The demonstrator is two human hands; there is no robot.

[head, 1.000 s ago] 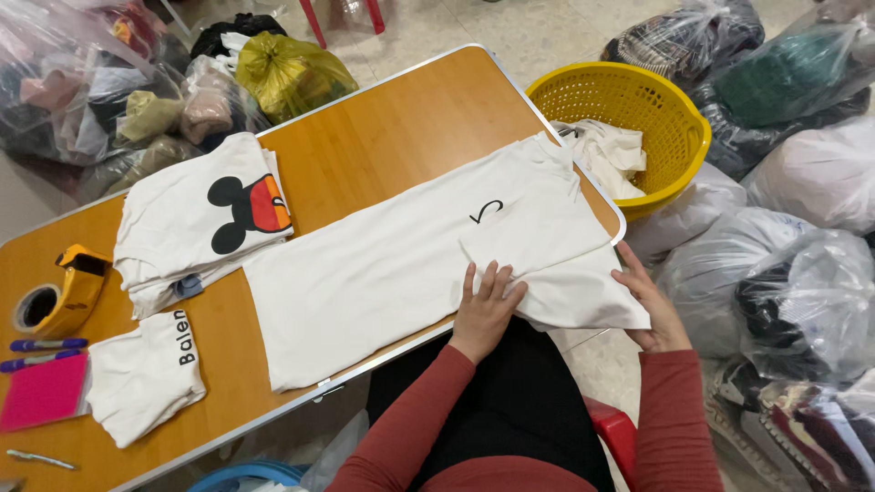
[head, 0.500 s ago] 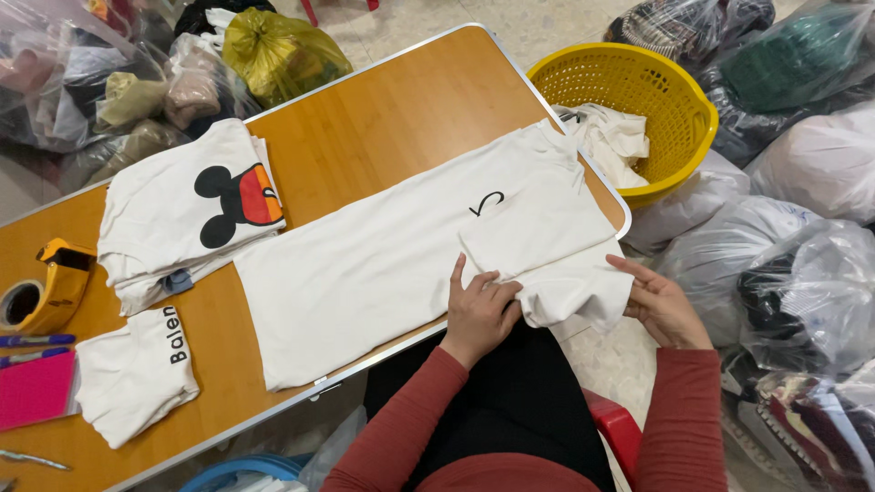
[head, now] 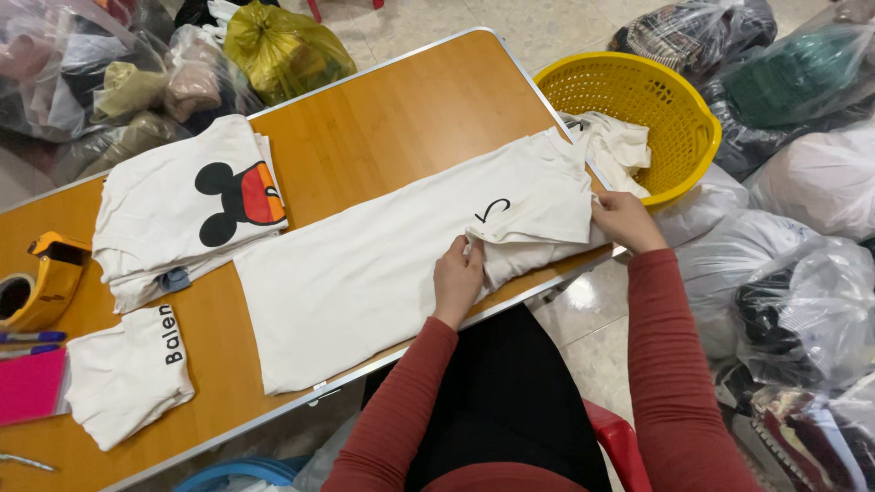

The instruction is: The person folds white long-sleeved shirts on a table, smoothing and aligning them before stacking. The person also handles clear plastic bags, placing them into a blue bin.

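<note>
Both hands pinching the folded-in sleeve of the white T-shirt [head: 383, 264] spread flat along the surface [head: 383, 118], left hand [head: 458, 281] at the crease, right hand [head: 622, 219] at the shoulder edge; best kept taut and square to the side seam.

Yellow basket [head: 638, 96] w/ white cloth, folded tees [head: 173, 210], tape dispenser [head: 41, 282], bagged clothes.
</note>
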